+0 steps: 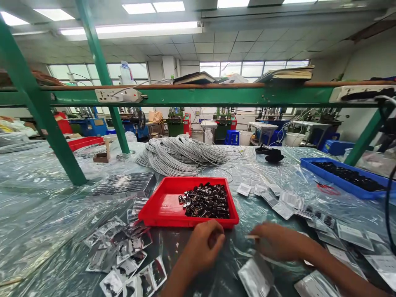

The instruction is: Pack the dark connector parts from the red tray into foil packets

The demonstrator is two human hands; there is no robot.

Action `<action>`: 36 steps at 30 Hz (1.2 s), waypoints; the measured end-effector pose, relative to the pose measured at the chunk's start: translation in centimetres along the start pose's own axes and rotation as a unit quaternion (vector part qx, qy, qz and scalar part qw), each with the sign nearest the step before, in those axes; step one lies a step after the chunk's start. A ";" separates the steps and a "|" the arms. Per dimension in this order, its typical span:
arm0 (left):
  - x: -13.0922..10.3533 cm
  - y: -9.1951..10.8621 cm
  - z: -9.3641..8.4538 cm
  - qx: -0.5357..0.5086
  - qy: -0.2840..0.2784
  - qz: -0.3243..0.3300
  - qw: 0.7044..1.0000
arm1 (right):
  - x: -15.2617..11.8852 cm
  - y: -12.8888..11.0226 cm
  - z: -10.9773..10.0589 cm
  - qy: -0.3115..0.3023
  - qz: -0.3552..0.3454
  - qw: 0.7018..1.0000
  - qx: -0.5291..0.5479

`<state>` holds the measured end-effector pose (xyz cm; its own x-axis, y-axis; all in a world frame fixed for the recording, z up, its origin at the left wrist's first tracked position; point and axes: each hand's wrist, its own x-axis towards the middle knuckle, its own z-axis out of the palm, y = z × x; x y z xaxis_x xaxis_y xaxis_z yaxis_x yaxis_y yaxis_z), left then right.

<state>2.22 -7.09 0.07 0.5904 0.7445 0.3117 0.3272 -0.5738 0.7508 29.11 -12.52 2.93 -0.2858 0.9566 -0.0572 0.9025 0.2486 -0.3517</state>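
Observation:
My left hand is at the front edge of a red tray, fingers curled in toward the thumb. Whatever it may hold is hidden. Small shiny black-and-silver parts are heaped in the right side of that tray. To the right, my right hand is blurred by motion, its fingers pointing left and down, with a small pale bit at the fingertips. A clear plastic bag lies just below it. Flat packets with dark items inside are piled left of my left hand.
Several small labelled bags spread over the right of the plastic-covered table. A grey cable coil lies behind the red tray. A blue tray of black parts stands far right. Green frame posts rise at left, under a crossbar.

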 end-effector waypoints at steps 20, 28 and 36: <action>-0.1 0.6 7.7 0.144 -0.100 -0.188 0.967 | 4.6 -4.3 7.7 0.201 -0.006 0.651 0.732; 0.3 -0.8 8.4 0.113 -0.072 -0.188 0.973 | 6.5 -4.8 10.1 0.202 0.001 0.624 0.755; 0.4 0.6 7.8 0.103 -0.056 -0.173 0.978 | 6.4 -5.3 9.5 0.214 0.002 0.681 0.701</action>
<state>8.37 -9.78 -3.92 0.4904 0.8714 -0.0145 0.6569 -0.3587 0.6632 19.40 -9.22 -4.47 0.1063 0.9881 0.1111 -0.3760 0.1434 -0.9155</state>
